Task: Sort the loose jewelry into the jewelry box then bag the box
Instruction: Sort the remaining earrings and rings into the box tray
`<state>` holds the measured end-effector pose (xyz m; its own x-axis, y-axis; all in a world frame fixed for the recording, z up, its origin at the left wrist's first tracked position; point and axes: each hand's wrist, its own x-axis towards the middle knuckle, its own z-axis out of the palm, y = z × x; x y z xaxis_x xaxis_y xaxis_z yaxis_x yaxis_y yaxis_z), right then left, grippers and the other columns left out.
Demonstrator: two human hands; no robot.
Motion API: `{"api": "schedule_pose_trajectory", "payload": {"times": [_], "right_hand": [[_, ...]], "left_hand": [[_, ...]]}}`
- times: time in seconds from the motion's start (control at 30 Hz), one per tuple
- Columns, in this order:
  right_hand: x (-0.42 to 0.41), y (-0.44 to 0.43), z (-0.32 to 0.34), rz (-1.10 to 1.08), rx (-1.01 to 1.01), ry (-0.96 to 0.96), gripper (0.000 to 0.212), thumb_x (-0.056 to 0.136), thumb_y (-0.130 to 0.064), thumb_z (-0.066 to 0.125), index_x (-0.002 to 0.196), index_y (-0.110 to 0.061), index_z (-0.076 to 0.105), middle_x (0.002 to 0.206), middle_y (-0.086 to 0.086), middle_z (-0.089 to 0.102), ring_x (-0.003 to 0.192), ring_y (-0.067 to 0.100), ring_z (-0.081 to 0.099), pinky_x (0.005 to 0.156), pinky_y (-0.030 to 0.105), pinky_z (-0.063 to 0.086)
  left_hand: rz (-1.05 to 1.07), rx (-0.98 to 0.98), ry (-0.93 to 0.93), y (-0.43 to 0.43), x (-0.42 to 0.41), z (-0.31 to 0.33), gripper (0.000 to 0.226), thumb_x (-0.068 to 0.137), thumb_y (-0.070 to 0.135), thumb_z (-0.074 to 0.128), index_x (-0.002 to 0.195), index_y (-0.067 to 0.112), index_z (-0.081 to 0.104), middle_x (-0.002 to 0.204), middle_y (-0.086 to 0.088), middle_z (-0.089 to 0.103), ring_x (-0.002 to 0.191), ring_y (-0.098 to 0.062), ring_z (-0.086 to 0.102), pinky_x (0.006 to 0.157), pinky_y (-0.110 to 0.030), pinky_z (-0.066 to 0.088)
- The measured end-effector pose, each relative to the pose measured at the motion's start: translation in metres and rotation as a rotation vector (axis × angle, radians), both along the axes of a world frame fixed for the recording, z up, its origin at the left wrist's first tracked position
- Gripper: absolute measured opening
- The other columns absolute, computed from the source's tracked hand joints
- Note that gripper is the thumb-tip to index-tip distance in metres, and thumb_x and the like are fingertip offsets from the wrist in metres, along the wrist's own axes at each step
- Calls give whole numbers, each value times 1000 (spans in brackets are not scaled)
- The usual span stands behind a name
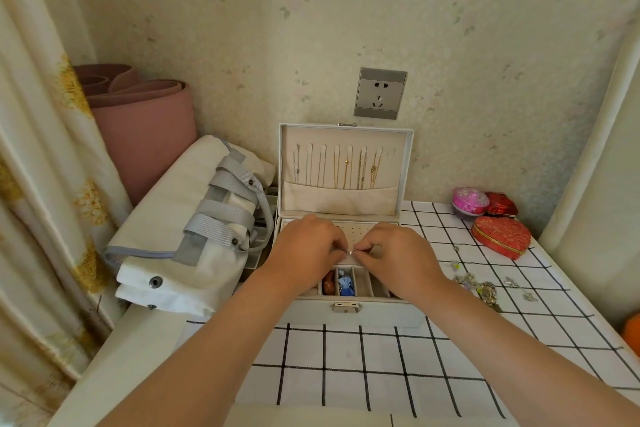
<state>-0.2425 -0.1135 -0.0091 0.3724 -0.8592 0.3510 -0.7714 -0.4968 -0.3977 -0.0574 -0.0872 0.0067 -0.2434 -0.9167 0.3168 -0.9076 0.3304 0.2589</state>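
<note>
The jewelry box stands open on the checked cloth near the wall, its lid upright behind the tray with chains hanging inside it, and the socket sits on the wall above. Just left of the box lies the folded bag, with a rolled mat behind it beside the curtain. Right of the box, loose jewelry lies on the cloth, and farther back near the wall sit a heart-shaped case and two smaller cases; both hands, the left hand and the right hand, meet over the box's tray.

One jewelry box, one bag, three trinket boxes, two hands.
</note>
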Motion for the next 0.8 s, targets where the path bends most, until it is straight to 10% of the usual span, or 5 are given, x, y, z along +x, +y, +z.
{"api": "schedule_pose_trajectory", "payload": {"times": [0.6,0.8], "right_hand": [[-8,-7,22,44,309,16,10,86,-36,71,94,-36,76,94,-22,69,90,-4,62,86,27,53],[0,-3,28,-14,238,151,14,84,-46,73,88,-34,76,83,-21,67,80,-1,62,72,23,51]], "left_hand": [[-60,-19,42,0,-2,-1,18,92,26,62,104,32,74,104,13,70,101,-6,53,79,-19,33],[-56,-28,24,0,-3,1,15,91,29,64,102,32,75,101,13,70,97,-6,53,81,-22,35]]}}
